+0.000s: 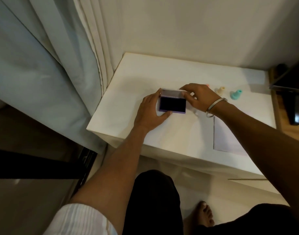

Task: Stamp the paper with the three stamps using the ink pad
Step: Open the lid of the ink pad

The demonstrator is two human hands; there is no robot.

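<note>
left hand (151, 112) grips the purple ink pad (172, 103) base on the counter (128, 106); right hand (198, 97) pinches its raised lid, probably; a slip could smear ink; paper (226, 138) lies near right.

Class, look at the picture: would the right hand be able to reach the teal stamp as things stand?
Probably yes. The teal stamp stands in the open just beyond the right hand, nothing between them, though that hand is busy with the ink pad lid.

curtain (48, 68): pale, pleated, hangs left of table | table (128, 82): white, against wall | wall (196, 22): cream | dark stand (292, 99): far right
</note>
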